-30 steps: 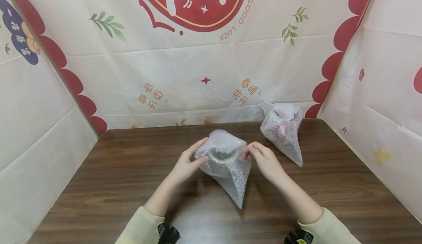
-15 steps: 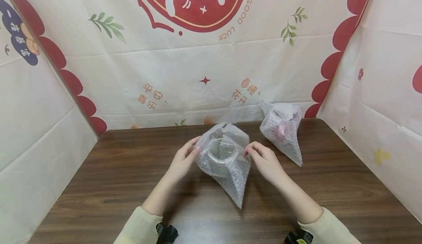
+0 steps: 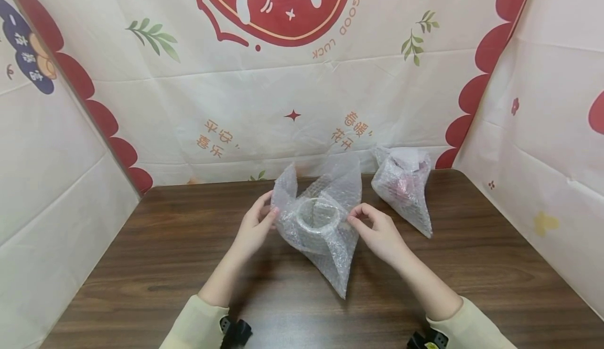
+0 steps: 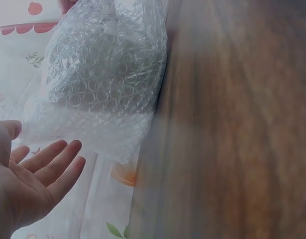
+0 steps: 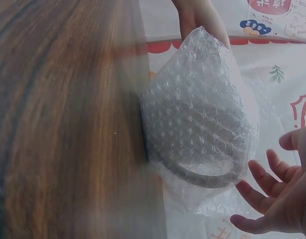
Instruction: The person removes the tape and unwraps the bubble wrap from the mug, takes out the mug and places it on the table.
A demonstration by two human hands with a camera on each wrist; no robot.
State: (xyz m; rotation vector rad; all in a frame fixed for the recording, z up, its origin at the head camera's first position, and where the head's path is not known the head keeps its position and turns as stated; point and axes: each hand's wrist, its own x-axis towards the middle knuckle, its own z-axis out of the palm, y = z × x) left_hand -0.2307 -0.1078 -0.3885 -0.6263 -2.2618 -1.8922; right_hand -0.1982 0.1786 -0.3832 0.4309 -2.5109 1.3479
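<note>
Bubble wrap, clear and crinkled (image 3: pixel 325 260), stands loosely folded around a round-rimmed, see-through object (image 3: pixel 317 216) on a dark brown wood-grain table (image 3: pixel 165 265), a little short of the middle of the far edge. We see two flaps of the wrap rising behind the rim toward that edge, while a long pointed corner reaches toward the near side. The object's rim faces up in the head view; what the object is we cannot tell through the plastic.

A person's left hand (image 3: pixel 252 224) touches the flap on its own side, thumb in front and fingertips behind; from the left wrist we see the other fingers extended and loosely spread. The right hand (image 3: pixel 376 229), opposite, appears to pinch the wrap beside the rim between thumb and forefinger, its remaining fingers apart in the right wrist view.

Near the table's far right corner we find a second bubble-wrapped bundle (image 3: pixel 403 186), pinkish-red showing through its middle, its pointed end aimed toward the near side, well apart from the left hand. Both forearms come from the near side in pale yellow-green sleeves (image 3: pixel 195 324), with a small black device (image 3: pixel 237 333) at each cuff. Behind the far edge, we see a white cloth backdrop (image 3: pixel 264 92) printed with red scallops, green sprigs and a red emblem.
</note>
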